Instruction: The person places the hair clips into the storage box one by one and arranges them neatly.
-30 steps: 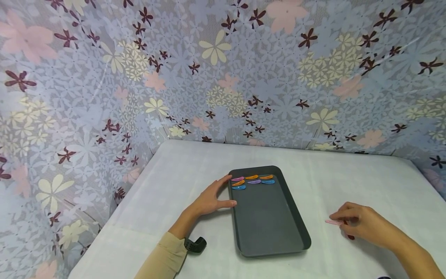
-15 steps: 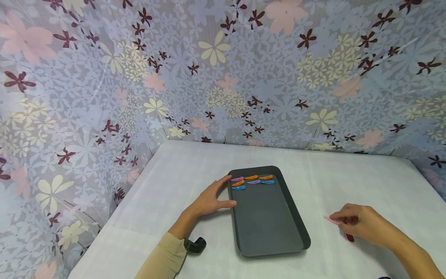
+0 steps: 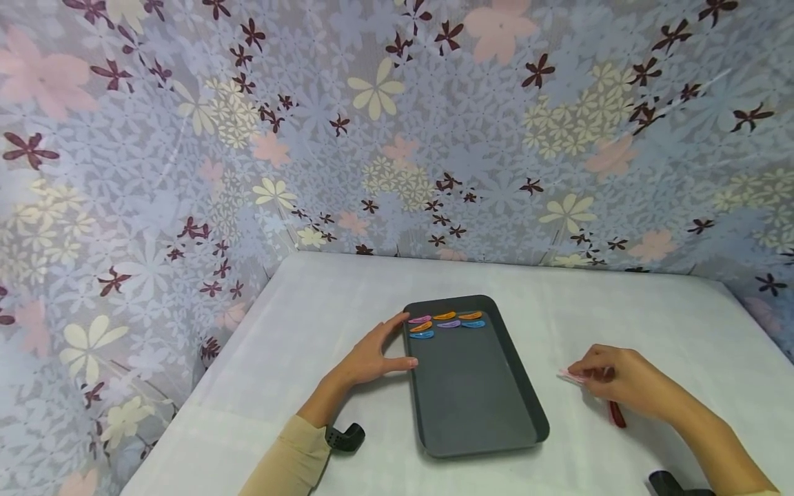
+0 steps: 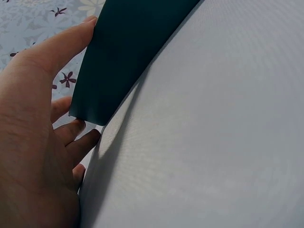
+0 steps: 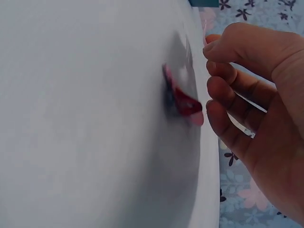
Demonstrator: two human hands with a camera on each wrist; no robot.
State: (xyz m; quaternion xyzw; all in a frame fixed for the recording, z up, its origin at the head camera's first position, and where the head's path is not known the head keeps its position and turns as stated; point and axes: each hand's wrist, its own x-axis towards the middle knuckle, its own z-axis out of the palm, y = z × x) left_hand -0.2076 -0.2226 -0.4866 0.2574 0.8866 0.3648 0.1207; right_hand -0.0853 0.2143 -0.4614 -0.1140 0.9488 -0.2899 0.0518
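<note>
My right hand (image 3: 629,377) pinches a pale pink snap hair clip (image 3: 569,377) between thumb and index finger, and in the right wrist view only a thin edge of that clip (image 5: 205,31) shows. Below it on the white cloth lies a dark red hair clip (image 3: 617,415) with a pink one (image 5: 197,118) partly under it. My left hand (image 3: 371,355) touches the left side of a dark grey tray (image 3: 474,393), thumb on the rim, fingers spread. Inside the tray, at its far end, several clips lie in rows: pink (image 3: 420,319), orange (image 3: 444,316), purple (image 3: 449,324) and blue (image 3: 422,335).
A white cloth (image 3: 335,296) covers the table under the tray. Flower-patterned fabric (image 3: 372,172) hangs behind and along the left side. Each wrist wears a black band-like device, the left one (image 3: 345,437) beside the tray.
My right hand has lifted the pale pink clip and moved slightly left and away from me, uncovering more of the red clip. The left hand stays at the tray's side.
</note>
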